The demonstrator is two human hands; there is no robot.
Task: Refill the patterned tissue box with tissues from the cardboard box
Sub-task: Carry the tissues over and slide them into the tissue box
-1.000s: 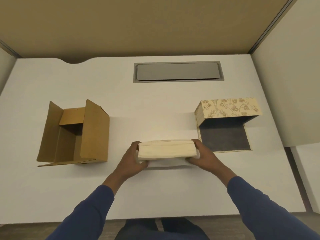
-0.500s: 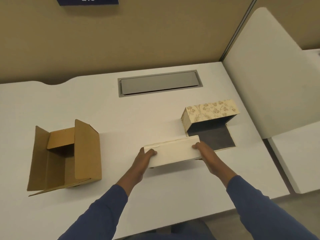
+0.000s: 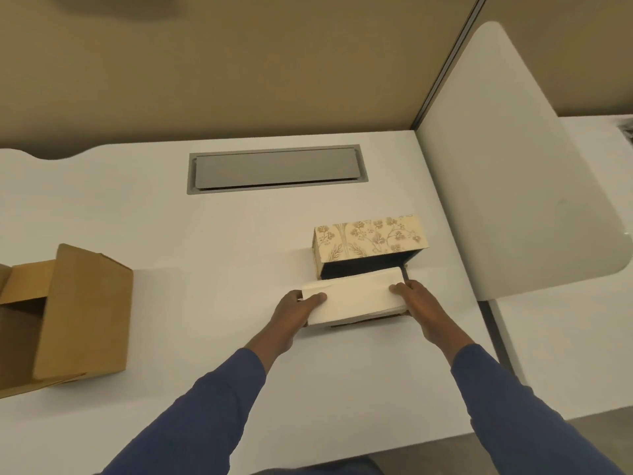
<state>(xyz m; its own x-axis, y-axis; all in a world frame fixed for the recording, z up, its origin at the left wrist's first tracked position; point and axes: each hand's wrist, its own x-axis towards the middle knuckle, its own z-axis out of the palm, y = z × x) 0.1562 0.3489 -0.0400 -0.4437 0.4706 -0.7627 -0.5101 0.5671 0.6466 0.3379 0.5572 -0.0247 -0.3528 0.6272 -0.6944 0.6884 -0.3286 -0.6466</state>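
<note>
Head view, table: I see a white table [image 3: 219, 255] with a grey recessed hatch [image 3: 276, 169] set in its far middle, a tan partition wall behind and a white side panel [image 3: 520, 173] on the right.
Head view, tissue stack: a cream stack of tissues [image 3: 356, 296] is held level, just in front of the patterned tissue box and over that box's dark open flap; only a sliver of the flap shows under the stack's near edge.
Head view, left hand: my left hand [image 3: 294, 311] grips the stack's left end, thumb on top; fingers [image 3: 317, 298] closed around it, narrow.
Head view, right hand: my right hand [image 3: 419, 303] grips the right end the same way, thumb laid on the top face, the rest wrapped under.
Head view, patterned tissue box: the patterned tissue box [image 3: 370, 241] lies on its side right of centre, floral face up, dark open side towards me. The stack's far edge is at the mouth; I cannot tell whether it touches.
Head view, cardboard box: the cardboard box [image 3: 78, 313] sits at the left edge, well apart from the hands, flaps open; part is cut off by the frame. I can't see its contents.
Head view, sleeves: blue sleeves [image 3: 212, 413] cover both forearms.
</note>
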